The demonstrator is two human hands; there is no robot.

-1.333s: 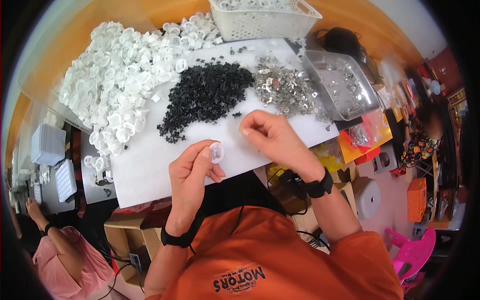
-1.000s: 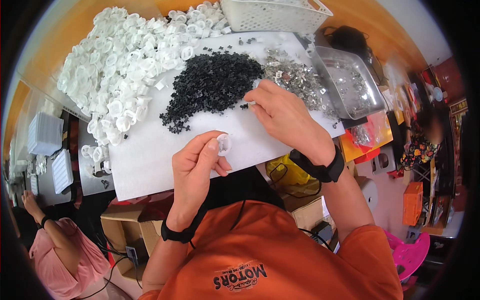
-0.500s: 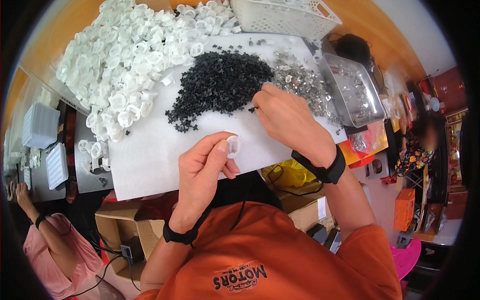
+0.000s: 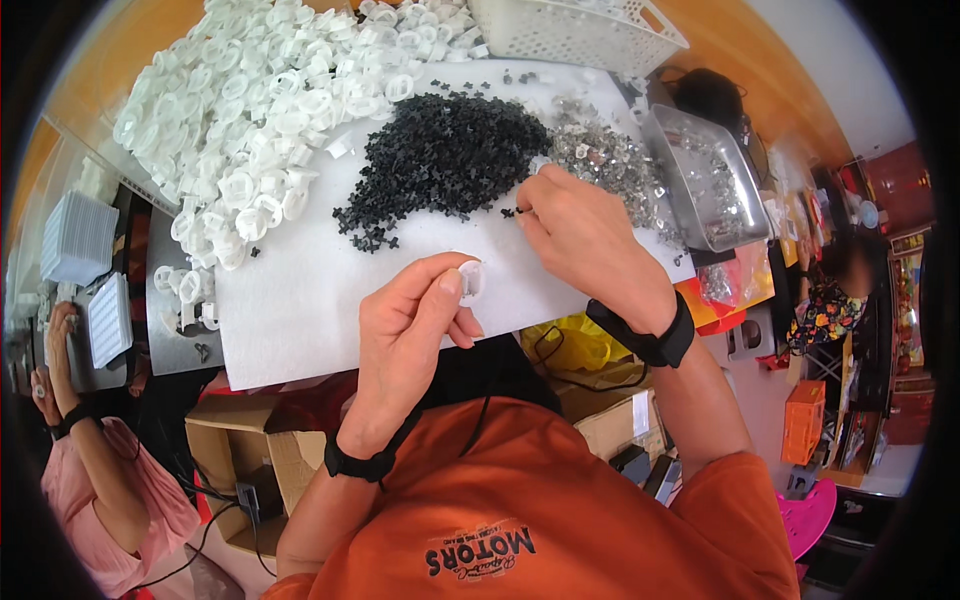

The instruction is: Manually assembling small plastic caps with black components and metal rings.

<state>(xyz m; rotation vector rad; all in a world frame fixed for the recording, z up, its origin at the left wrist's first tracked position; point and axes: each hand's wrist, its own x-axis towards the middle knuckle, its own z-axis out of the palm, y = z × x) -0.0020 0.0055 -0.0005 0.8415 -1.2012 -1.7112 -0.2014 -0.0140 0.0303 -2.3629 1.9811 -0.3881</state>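
My left hand [image 4: 405, 315] pinches a white ring-shaped plastic part [image 4: 471, 284] between thumb and forefinger, above the near part of a white foam sheet [image 4: 300, 335]. My right hand [image 4: 580, 222] is closed, its fingertips pointing down between a heap of small black cross-shaped pieces [image 4: 450, 155] and a scatter of small shiny metal pieces [image 4: 615, 165]. Loose black bits [image 4: 511, 212] show right beside those fingertips. What the right fingers hold, if anything, I cannot make out. A large pile of white plastic parts [image 4: 250, 120] spreads over the far left.
A white perforated basket [image 4: 570, 38] stands at the back, and a metal tray [image 4: 715, 225] at the right holds metal pieces. Below the table edge are a cardboard box [image 4: 230, 450] and a yellow bag [image 4: 575, 345]. A co-worker's hands [image 4: 58, 345] are at the far left, near stacked trays [image 4: 80, 235].
My right hand has shifted slightly right and down, its fingers drawn a little away from the black heap. The left hand still holds the white ring part. The co-worker's second hand has come into view.
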